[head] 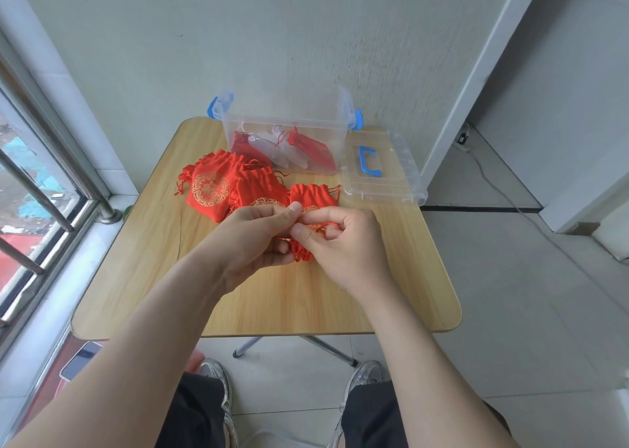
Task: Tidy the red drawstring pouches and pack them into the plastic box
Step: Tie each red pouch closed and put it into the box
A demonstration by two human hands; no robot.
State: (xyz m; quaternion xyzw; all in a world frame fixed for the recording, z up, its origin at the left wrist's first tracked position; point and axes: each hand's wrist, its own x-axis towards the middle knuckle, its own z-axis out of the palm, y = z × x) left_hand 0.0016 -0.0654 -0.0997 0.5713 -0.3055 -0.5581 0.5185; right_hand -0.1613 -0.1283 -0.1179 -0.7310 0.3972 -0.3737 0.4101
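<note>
Held pouch [301,253]: red, pinched between your two hands above the middle of the table [306,304]. Only a little of it shows. A gathered red end sticks out below your fingers, and there is a patch of gold print between the thumbs.

Left hand [258,236]: fingers curled, thumb and forefinger clamped on the pouch's upper edge. Right hand [340,243]: thumb pressed on the cloth from the front, fingers curled behind it. You grip it on both sides, thumbs almost touching.

Loose pouches: three lie on the table just beyond your hands, overlapping in a row. The left pouch [209,187] shows a full round gold emblem. The middle pouch [262,192] is partly hidden by your left hand. The right pouch [313,195] sits directly behind your thumbs, gathered mouth facing away from you. Red drawstrings trail off their edges.

Plastic box [328,131]: clear, open, at the far edge of the table against the wall, with a blue latch on each end. Inside, packed pouches [311,149] show red through the wall, with pale translucent pieces [272,149] among them; I cannot tell what these are.

Lid [381,182]: clear, flat on the table just right of the box, blue handle [369,161] facing up.

Surroundings: barred window at left, a phone [80,359] below the table's left corner, tiled floor, your shoes under the near edge.
</note>
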